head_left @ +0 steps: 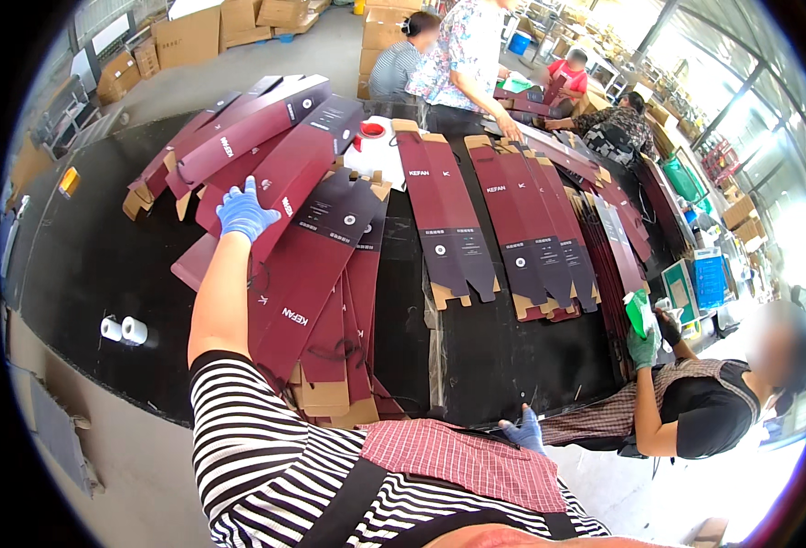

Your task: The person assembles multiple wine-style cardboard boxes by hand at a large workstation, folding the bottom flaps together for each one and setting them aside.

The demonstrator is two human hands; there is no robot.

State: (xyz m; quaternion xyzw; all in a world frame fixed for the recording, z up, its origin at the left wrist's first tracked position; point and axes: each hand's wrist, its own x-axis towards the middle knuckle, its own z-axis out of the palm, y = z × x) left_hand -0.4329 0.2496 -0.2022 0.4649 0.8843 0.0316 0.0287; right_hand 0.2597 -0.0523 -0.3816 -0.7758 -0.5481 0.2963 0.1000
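My left hand (248, 212), in a blue glove, lies with fingers spread on a maroon carton (295, 187) at the top of a heap. Under and beside it are more flat maroon cartons with dark printed ends, such as the long carton (284, 301) slanting toward me, with black cord loops showing on some. My right hand (523, 429), also gloved in blue, is low at the table's near edge by my checked apron (467, 461). Its fingers look apart, and nothing shows in them. Nearest ahead of it lies a row of overlapping flat cartons (517, 219).
The black table (83, 265) carries two white rolls (133, 330), a red tape roll (370, 132) and another flat carton pair (444, 210). At the right, a co-worker's gloved hand (642, 347) holds a green-and-white item. Other people work at the far side.
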